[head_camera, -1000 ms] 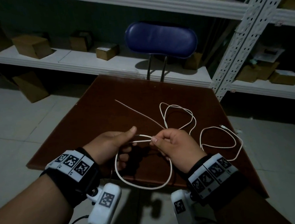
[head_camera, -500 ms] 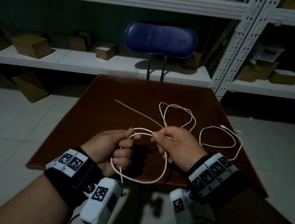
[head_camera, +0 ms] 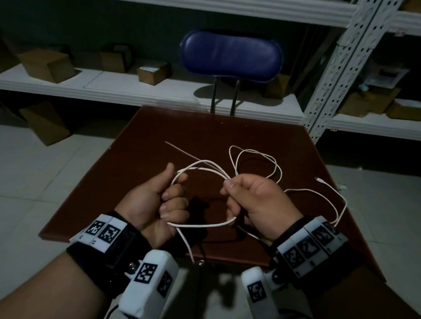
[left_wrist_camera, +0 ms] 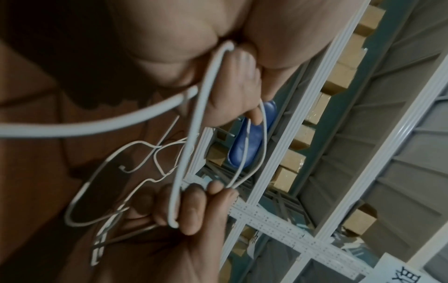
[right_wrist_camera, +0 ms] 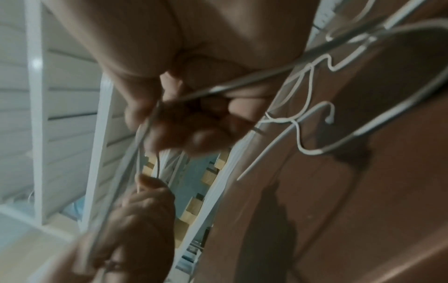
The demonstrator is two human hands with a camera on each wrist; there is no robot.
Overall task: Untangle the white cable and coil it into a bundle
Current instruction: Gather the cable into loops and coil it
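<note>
A thin white cable (head_camera: pixel 253 151) lies in loose loops on the dark brown table (head_camera: pixel 130 152) and runs up into both hands. My left hand (head_camera: pixel 156 199) grips a loop of it in curled fingers, thumb raised. My right hand (head_camera: pixel 253 196) pinches the strands between thumb and forefinger, a little to the right of the left hand. A loop (head_camera: pixel 204 225) hangs between the two hands above the table's near edge. In the left wrist view the cable (left_wrist_camera: pixel 194 122) passes under my curled left fingers. One plug end (head_camera: pixel 320 180) lies on the table at the right. The right wrist view is blurred.
A blue padded chair (head_camera: pixel 231 54) stands just beyond the table's far edge. White metal shelving (head_camera: pixel 106 87) with several cardboard boxes runs along the back and right. Pale tiled floor (head_camera: pixel 22 175) surrounds the table.
Both hands have risen and drawn apart, stretching the held loop wider. My left hand turned thumb-up, fingers curled tighter round the cable. The loops on the table shifted only slightly.
</note>
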